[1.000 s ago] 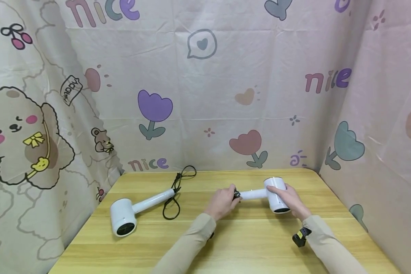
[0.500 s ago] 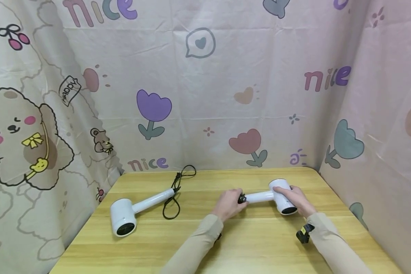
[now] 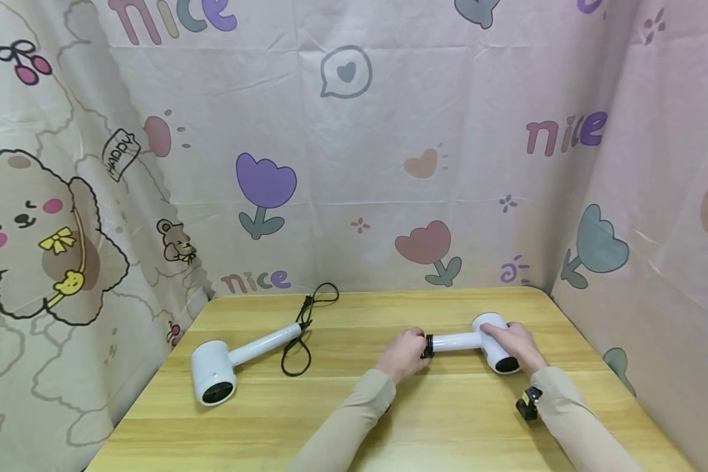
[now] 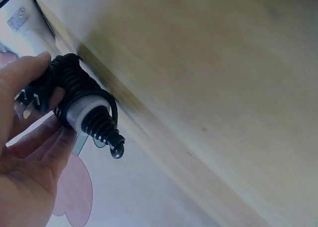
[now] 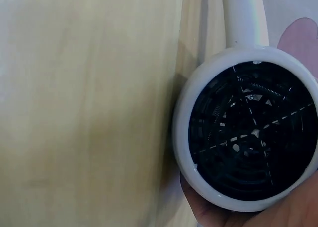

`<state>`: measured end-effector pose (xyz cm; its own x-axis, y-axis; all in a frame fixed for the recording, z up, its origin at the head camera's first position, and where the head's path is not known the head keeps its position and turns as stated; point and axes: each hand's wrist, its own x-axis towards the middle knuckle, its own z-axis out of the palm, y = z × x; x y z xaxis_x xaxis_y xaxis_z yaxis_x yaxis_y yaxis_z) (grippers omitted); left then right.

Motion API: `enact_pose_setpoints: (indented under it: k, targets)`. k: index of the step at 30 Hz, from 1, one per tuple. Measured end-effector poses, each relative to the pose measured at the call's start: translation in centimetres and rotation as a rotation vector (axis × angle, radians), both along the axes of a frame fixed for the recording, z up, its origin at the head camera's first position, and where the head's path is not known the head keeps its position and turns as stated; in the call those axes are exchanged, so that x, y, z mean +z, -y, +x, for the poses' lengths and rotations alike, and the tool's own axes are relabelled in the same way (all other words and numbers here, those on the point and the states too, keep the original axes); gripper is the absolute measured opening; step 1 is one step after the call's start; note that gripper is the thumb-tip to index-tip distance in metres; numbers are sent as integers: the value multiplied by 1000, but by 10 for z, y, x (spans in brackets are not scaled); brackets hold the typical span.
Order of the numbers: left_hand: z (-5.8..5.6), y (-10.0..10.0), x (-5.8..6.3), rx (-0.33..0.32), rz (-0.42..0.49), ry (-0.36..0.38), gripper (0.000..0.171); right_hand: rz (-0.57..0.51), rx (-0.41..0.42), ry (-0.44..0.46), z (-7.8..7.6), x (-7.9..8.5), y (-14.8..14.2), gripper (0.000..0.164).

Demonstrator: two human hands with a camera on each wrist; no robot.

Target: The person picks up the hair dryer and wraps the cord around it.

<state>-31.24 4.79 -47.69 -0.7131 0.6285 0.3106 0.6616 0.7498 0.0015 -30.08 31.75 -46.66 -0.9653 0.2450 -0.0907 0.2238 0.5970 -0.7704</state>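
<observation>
On the right of the table, a white hair dryer (image 3: 457,341) lies between my hands. My right hand (image 3: 520,346) grips its barrel from the right side. The right wrist view looks into the dark round mouth (image 5: 253,130), with coils and crossed ribs inside. My left hand (image 3: 402,354) holds the handle's end, where the black power cord (image 4: 74,80) is wound in tight loops. Thumb and fingers close round these loops in the left wrist view. A two-pin plug (image 4: 34,97) sits by the thumb, and the ribbed cord sleeve sticks out of the handle's end.
A second white hair dryer (image 3: 214,372) lies on the left of the wooden table (image 3: 259,419), its black cord (image 3: 295,354) loosely looped behind the handle. A patterned curtain (image 3: 342,151) hangs along the back and both sides.
Both hands have moved right and slightly nearer with the hair dryer. More of the wound cord shows beside the left hand. The other hair dryer stays in place.
</observation>
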Motion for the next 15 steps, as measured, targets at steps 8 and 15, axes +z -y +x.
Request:
enact_pose_setpoints:
  k: [8,15]
  targets:
    - [2,0,-4,-6,-116,-75,18,26,-10,-26,0,-1,3,69]
    - [7,1,-8,12,-174,-56,22,185,-7,-142,2,-1,12,78]
